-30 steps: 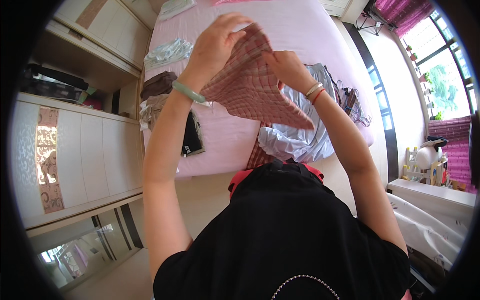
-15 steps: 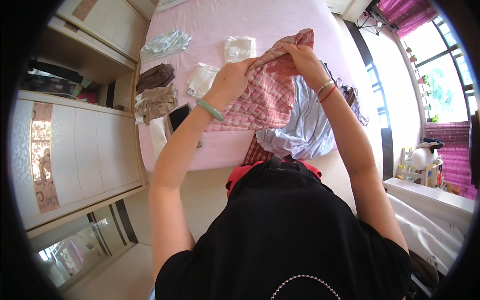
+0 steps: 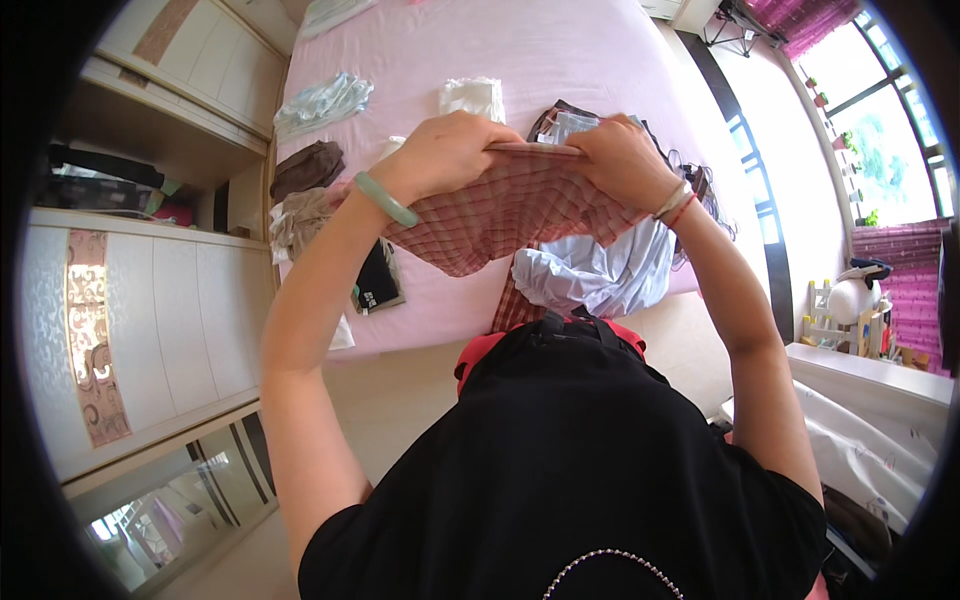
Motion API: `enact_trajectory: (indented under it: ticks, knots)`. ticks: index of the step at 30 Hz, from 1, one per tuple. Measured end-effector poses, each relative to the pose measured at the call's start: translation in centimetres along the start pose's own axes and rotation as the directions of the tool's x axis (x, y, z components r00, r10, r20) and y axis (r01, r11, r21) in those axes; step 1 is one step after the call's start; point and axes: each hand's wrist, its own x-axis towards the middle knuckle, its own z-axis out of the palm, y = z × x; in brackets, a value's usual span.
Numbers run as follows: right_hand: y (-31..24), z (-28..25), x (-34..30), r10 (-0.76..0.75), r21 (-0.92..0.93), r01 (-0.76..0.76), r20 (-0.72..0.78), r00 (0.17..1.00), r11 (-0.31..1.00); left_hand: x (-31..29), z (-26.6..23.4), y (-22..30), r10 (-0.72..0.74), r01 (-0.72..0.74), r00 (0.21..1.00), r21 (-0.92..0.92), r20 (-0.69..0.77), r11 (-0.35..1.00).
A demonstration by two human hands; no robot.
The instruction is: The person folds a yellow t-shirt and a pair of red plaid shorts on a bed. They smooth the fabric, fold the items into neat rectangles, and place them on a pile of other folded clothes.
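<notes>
My left hand (image 3: 447,153) and my right hand (image 3: 622,163) are both closed on the upper edge of a pink plaid garment (image 3: 500,215). That edge is pulled fairly straight between them. Below it the cloth hangs in loose folds above the bed; its exact kind does not show. Under and beside its right side lies a crumpled pale blue garment (image 3: 600,275). A dark red plaid cloth (image 3: 512,298) shows at the near bed edge. Close to my left forearm lies a black flat item (image 3: 378,278), partly hidden.
The pink-sheeted bed (image 3: 400,50) bears a light blue folded bundle (image 3: 328,103), a white folded cloth (image 3: 470,98), a brown garment (image 3: 308,168) and a beige one (image 3: 300,222). A wardrobe (image 3: 170,330) stands left; dark cables (image 3: 700,190) lie right.
My right hand has come down from the raised, bunched cloth and taken the edge. My hands have moved apart, stretching that edge between them, and the garment hangs lower on the left.
</notes>
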Motion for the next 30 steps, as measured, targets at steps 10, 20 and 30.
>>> enact_trajectory:
  ticks: [10,20,30]
  knots:
    - [1.8,-0.9,-0.2,0.126,0.085,-0.13,0.05,0.991,0.988,-7.9,1.9,-6.1,-0.454,0.455,0.89,-0.025,0.028,0.89]
    - [5.5,4.9,6.6,0.049,0.075,-0.04,-0.131,0.99,0.996,-9.8,1.9,-12.3,-0.562,0.574,0.778,-0.048,-0.281,0.818]
    - [3.6,10.3,11.6,-0.174,0.03,0.199,-0.364,0.915,0.98,-15.6,6.9,-16.2,-0.199,0.413,0.734,0.194,-0.65,0.89]
